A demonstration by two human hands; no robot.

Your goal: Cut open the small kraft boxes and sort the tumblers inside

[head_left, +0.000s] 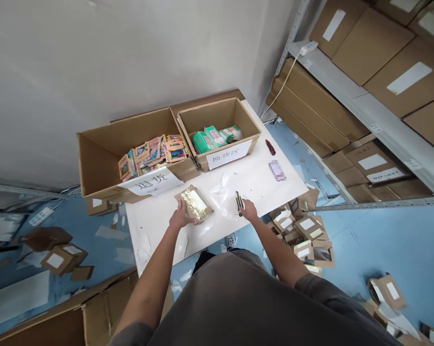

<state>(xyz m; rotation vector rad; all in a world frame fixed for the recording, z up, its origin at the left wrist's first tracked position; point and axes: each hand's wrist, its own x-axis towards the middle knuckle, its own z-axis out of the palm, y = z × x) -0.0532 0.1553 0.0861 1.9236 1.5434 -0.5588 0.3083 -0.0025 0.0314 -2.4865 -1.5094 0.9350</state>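
On the white table [155, 235] lies a small cardboard parcel [194, 203] with shiny clear tape and a pale label. My left hand [180, 215] grips its near left edge, fingers on the side and top. A black and yellow box cutter [239, 203] is in my right hand [249, 210], pointing away from me, to the right of the parcel and apart from it. Whether its blade is out is too small to tell. Crumpled clear plastic [220, 189] rests between the parcel and the cutter.
Behind stand two open cartons: a left one [97, 163] with colourful flat packs, a right one [217, 115] with green boxes. A red and black cutter [270, 147] and a blurred purple item [277, 170] lie at right. Opened boxes [306, 226] litter the floor; a shelf [361, 101] holds cartons.
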